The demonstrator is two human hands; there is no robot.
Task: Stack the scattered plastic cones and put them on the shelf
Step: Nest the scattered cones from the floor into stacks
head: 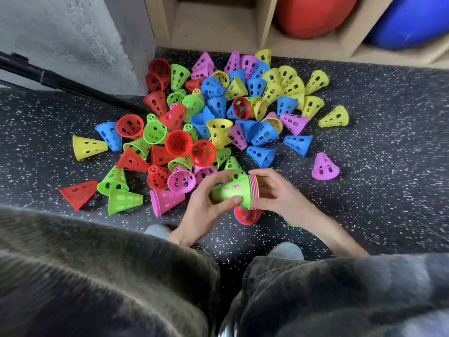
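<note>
A heap of perforated plastic cones in red, green, blue, yellow and pink lies scattered on the speckled dark floor. Just above the floor, near my knees, I hold a short stack of cones lying sideways, green outermost, with pink and yellow rims showing at its wide end. My left hand grips the green cone's narrow part. My right hand grips the stack at its wide rim end. A red cone lies on the floor right under the stack. The wooden shelf stands behind the heap.
The shelf's right compartments hold a red ball and a blue ball. A grey wall and a black folded stand are at the left. A lone pink cone sits apart at the right. My knees fill the bottom.
</note>
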